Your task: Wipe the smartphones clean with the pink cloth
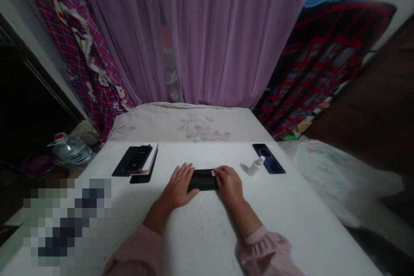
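A flat black phone-like slab [203, 180] lies crosswise on the white table. At its left end rests my left hand [180, 186], fingers stretched out and thumb apart along the near edge. Over the right end is my right hand [229, 184], its fingers pinched together on a small pale piece [213, 173], perhaps cloth or tissue, against the slab's surface. Most of that piece is hidden by the fingers. To the right stands a small white bottle [256, 166], beside a dark blue panel with a ring on it [269, 158].
Several phones and dark panels [141, 158] lie stacked at the left on the white table [200, 233]. Purple curtains [220, 34] hang behind a floral cloth [197, 127]. A large clear water bottle [69, 148] stands off the table's left side. A blurred-out patch covers the near left.
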The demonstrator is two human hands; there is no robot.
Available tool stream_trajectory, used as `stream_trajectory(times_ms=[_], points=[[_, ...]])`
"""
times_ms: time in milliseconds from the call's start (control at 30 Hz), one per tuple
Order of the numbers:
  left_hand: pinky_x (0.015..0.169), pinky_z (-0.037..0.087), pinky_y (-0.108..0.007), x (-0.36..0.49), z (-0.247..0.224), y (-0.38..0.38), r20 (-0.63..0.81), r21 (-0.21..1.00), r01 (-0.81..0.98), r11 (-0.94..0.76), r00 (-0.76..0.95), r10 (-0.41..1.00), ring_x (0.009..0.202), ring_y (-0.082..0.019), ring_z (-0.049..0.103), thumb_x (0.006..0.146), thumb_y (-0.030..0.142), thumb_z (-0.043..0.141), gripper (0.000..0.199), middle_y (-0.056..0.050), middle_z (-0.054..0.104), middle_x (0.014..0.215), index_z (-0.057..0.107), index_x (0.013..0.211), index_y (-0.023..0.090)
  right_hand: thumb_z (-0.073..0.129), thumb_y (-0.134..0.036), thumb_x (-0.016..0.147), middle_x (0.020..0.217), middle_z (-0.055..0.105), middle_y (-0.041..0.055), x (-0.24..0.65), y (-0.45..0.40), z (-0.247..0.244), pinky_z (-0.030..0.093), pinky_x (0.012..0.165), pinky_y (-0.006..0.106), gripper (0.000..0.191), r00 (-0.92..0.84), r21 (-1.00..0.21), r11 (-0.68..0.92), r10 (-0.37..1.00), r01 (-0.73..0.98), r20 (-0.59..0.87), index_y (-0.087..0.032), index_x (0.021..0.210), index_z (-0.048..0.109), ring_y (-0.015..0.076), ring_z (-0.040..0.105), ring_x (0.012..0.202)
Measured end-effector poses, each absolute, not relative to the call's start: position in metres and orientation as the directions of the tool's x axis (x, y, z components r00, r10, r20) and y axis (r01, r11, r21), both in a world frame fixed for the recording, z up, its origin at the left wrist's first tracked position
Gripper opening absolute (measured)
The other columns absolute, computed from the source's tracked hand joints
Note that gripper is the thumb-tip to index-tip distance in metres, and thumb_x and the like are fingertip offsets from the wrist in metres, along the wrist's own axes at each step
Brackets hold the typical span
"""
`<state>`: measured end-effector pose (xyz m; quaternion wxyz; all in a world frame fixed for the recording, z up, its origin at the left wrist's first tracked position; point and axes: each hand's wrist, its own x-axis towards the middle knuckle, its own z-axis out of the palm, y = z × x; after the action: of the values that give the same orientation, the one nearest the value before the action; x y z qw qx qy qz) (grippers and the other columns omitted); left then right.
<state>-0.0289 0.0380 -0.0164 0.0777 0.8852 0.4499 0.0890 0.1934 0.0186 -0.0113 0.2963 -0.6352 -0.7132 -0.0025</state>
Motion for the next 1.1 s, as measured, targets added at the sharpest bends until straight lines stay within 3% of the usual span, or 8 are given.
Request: stream_trajectory(times_ms=[200, 367, 567, 800, 1100], points=[[0.117, 0.015, -0.051, -0.037, -0.017, 0.037, 0.117, 0.206, 0.777, -0.595, 0.584, 0.803, 0.144, -0.03, 0.02, 0.092, 0.053, 0.044, 0.067, -0.015, 0.03, 0.154, 0.033, 0.146, 0.015, 0.055, -0.017, 0.087, 0.095, 0.068, 0.0058, 0.194, 0.015, -0.018, 0.046, 0.079, 0.028, 0.022, -0.006, -0.433, 0.22, 0.896, 0.874, 0.444, -0.021, 0.097, 0.074, 0.0189, 0.059, 0.088], [0.116, 0.015, -0.055, -0.039, -0.019, 0.031, 0.248, 0.189, 0.722, -0.666, 0.621, 0.743, 0.142, -0.028, 0.027, 0.096, 0.036, 0.04, 0.052, -0.011, 0.038, 0.151, 0.036, 0.145, 0.018, 0.054, -0.017, 0.087, 0.095, 0.068, 0.0065, 0.193, 0.007, -0.023, 0.047, 0.078, 0.028, 0.022, -0.005, -0.452, 0.239, 0.888, 0.86, 0.459, -0.021, 0.097, 0.073, 0.0188, 0.059, 0.088], [0.113, 0.028, -0.052, -0.032, -0.018, 0.028, 0.344, 0.204, 0.682, -0.702, 0.621, 0.704, 0.137, -0.028, 0.037, 0.097, 0.038, 0.042, 0.046, -0.01, 0.046, 0.145, 0.044, 0.14, 0.02, 0.055, -0.015, 0.085, 0.095, 0.069, 0.0076, 0.189, 0.011, -0.02, 0.048, 0.078, 0.03, 0.022, -0.001, -0.45, 0.248, 0.876, 0.858, 0.482, -0.019, 0.095, 0.074, 0.0209, 0.058, 0.087], [0.112, 0.031, -0.052, -0.032, -0.019, 0.03, 0.327, 0.253, 0.675, -0.693, 0.615, 0.718, 0.137, -0.028, 0.038, 0.096, 0.036, 0.046, 0.045, -0.009, 0.047, 0.145, 0.045, 0.138, 0.021, 0.054, -0.016, 0.085, 0.088, 0.068, 0.0048, 0.188, -0.019, -0.009, 0.045, 0.074, 0.028, 0.021, -0.122, -0.455, 0.328, 0.897, 0.828, 0.424, -0.023, 0.089, 0.073, 0.0182, 0.058, 0.082], [0.112, 0.032, -0.051, -0.03, -0.021, 0.031, 0.304, 0.27, 0.695, -0.667, 0.596, 0.744, 0.137, -0.028, 0.038, 0.095, 0.036, 0.049, 0.045, -0.009, 0.049, 0.144, 0.045, 0.138, 0.021, 0.056, -0.016, 0.084, 0.093, 0.069, 0.0058, 0.186, 0.031, -0.015, 0.045, 0.078, 0.03, 0.021, 0.001, -0.43, 0.201, 0.905, 0.88, 0.425, -0.022, 0.092, 0.074, 0.0203, 0.059, 0.086]])
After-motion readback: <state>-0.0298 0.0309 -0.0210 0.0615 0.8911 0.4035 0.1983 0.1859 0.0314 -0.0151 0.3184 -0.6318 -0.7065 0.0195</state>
